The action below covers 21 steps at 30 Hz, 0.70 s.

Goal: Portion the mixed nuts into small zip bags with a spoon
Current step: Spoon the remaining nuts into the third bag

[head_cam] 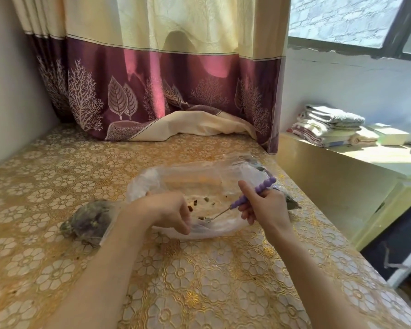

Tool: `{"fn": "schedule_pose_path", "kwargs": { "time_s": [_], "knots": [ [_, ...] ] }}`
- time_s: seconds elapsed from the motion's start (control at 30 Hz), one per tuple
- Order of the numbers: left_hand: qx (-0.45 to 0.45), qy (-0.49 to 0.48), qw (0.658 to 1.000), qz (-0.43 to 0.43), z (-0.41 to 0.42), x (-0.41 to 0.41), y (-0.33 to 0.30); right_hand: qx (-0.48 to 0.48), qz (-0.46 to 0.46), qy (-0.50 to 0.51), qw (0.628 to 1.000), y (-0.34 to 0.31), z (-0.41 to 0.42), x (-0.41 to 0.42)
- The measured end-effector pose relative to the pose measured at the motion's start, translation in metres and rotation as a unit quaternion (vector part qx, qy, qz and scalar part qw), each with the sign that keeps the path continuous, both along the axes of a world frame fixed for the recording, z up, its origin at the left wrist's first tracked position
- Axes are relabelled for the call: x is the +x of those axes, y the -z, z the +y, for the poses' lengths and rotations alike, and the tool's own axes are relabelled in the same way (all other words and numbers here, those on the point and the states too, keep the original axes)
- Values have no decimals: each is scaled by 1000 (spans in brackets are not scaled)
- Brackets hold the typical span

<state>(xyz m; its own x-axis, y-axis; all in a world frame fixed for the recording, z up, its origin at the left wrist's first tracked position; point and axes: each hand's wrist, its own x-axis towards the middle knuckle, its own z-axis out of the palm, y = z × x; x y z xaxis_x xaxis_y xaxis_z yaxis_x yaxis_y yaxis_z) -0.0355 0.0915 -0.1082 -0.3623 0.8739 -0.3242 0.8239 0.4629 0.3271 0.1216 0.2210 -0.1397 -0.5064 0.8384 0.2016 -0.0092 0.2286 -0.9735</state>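
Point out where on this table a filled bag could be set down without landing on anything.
Free: the tablecloth between the curtain hem and the large clear bag, and the near strip between the forearms. Crowded: the middle, where the left hand holds the bag's edge, the right hand works the spoon, and a filled bag lies left.

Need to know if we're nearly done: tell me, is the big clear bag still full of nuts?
No, the big bag lies almost flat, with only a few nuts scattered near the spoon.
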Motion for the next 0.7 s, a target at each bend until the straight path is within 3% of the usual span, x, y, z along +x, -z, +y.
{"fn": "schedule_pose_path", "kwargs": {
  "time_s": [0.17, 0.33, 0.4, 0.47, 0.5, 0.6, 0.63, 0.7],
  "knots": [
    [-5, 17, 1000, -14, 1, -1, -1, -47, 20, 11, 999, 0, -2, -8],
    [-20, 39, 999, -21, -1, -2, -2, -21, 23, 45, 998, 0, 0, -18],
    [9, 40, 998, -45, -2, -3, -2, -2, 32, 54, 998, 1, 1, -18],
    [95, 8, 993, -71, -1, -5, -3, 25, 32, 69, 997, 1, 1, -15],
    [148, -24, 988, -32, 0, -8, -4, 40, 32, 81, 995, 2, 1, -13],
    [219, -146, 935, 238, 3, -17, 0, 94, 13, 126, 987, 0, 1, -7],
    [212, -196, 919, 269, 3, -22, 4, 108, 7, 133, 985, 0, 2, -7],
    [190, -266, 914, 239, 1, -26, 11, 127, 7, 145, 981, -1, 1, -2]
  ]
}}
